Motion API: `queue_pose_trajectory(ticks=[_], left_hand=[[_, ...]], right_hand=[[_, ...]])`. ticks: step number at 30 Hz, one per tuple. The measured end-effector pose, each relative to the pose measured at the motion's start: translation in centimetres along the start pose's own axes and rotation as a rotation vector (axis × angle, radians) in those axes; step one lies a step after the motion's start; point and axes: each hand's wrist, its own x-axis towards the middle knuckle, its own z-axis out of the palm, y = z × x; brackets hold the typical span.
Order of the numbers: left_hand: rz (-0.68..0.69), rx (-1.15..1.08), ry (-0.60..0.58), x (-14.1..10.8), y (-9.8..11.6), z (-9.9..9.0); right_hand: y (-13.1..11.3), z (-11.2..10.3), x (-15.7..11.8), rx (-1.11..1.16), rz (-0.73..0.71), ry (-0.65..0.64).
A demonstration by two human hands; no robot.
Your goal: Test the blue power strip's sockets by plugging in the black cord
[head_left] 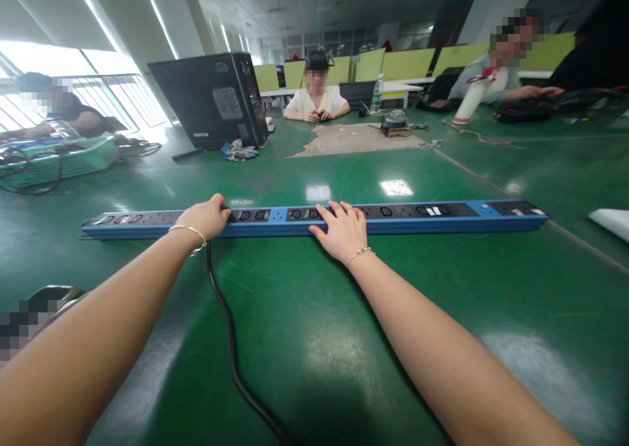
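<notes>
A long blue power strip [278,215] with black socket panels lies crosswise on the green table. My left hand [204,218] is closed at its top face, left of the middle, around a black plug [225,214] that is mostly hidden by the fingers. From beneath this hand a black cable [228,321] runs down over the table toward me. To the right, my right hand [343,228] rests on the strip near its middle. Its fingers are spread over the sockets, and the thumb lies at the near side.
A black computer case [206,99] stands behind, with gloves [239,150] beside it. At left is a green basket [73,161] with cables. A bottle [377,93] and a dark round device [394,121] stand farther back. Several people sit around the table.
</notes>
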Motion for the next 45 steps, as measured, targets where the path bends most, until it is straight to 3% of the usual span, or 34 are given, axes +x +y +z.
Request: queue_pose_trajectory(ticks=[4,8,9,13,18,22,33,45], left_hand=[[-0.053,-0.097,0.064,-0.6,-0.4,-1.2],[-0.125,-0.238,0.268,-1.5,-0.2,-3.8],[-0.099,-0.272,0.273,-1.8,0.2,-4.4],[0.021,-0.357,0.1,-2.4,2.9,-5.6],[0.107,-0.302,0.067,-2.1,7.4,-4.4],[0.134,-0.261,0.041,-1.3,9.1,-3.3],[0.13,-0.147,0.037,-0.2,9.7,-1.8],[0.098,-0.084,0.079,-1.9,11.2,-1.1]], right_hand=[[0.0,0.0,-0.1,0.002,-0.001,0.011],[0.0,0.0,-0.1,0.0,-0.005,0.013],[0.0,0.0,-0.1,-0.002,-0.003,0.009],[0.0,0.0,0.0,-0.004,0.007,-0.005],[0.0,0.1,-0.1,0.01,-0.002,0.026],[0.0,0.2,-0.1,0.02,-0.004,0.044],[0.0,0.0,-0.1,0.024,-0.001,0.034],[0.2,0.0,0.4,0.078,-0.005,0.013]])
